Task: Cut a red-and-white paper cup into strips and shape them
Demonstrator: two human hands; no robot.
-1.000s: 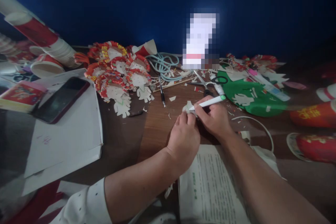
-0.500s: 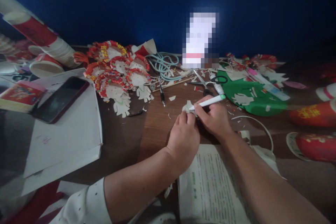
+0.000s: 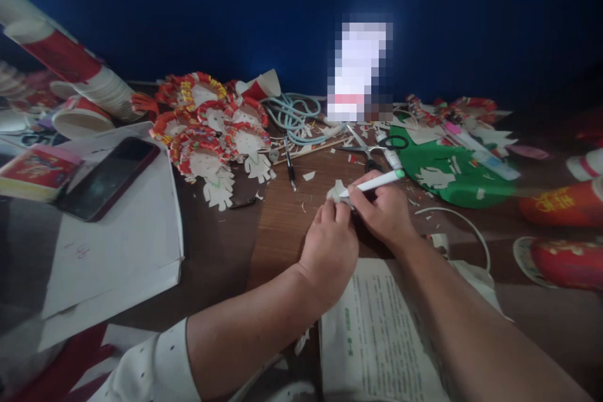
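Note:
A white marker pen with a green end is gripped in my right hand, fingers closed round it. Its tip touches a small white paper cutout that bears a thin green line. Across the lower edge of that cutout lie the fingertips of my left hand, bent and close together, holding it against the wooden table. My fingers cover part of the cutout. Just beyond my right hand are black-handled scissors, blades apart. Left of the cutout rests a black pen.
Red-and-white paper figures are heaped at back left, beside a pale blue cord. A phone lies on white sheets. Green paper and red cups are on the right. A printed booklet lies nearest me.

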